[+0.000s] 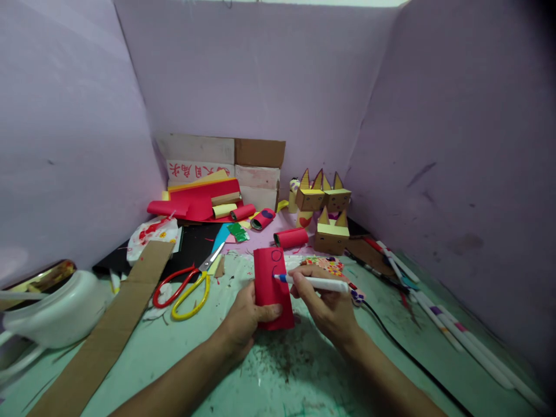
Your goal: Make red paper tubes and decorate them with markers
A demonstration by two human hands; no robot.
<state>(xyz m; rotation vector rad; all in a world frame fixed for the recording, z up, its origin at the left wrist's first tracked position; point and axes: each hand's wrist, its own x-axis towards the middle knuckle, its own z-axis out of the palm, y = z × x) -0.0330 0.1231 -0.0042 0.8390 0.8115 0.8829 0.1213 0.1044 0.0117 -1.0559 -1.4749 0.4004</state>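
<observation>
While left hand (243,318) fingers pinch red card (271,286), right hand (324,304) fingers grip marker (315,282), tip on card

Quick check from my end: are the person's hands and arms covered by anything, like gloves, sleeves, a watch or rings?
Nothing that shows. The left hand and right hand are bare, with no gloves, and I can make out no rings. Both forearms are uncovered down to the bottom edge of the picture: no sleeves, watch, bands or markings.
</observation>
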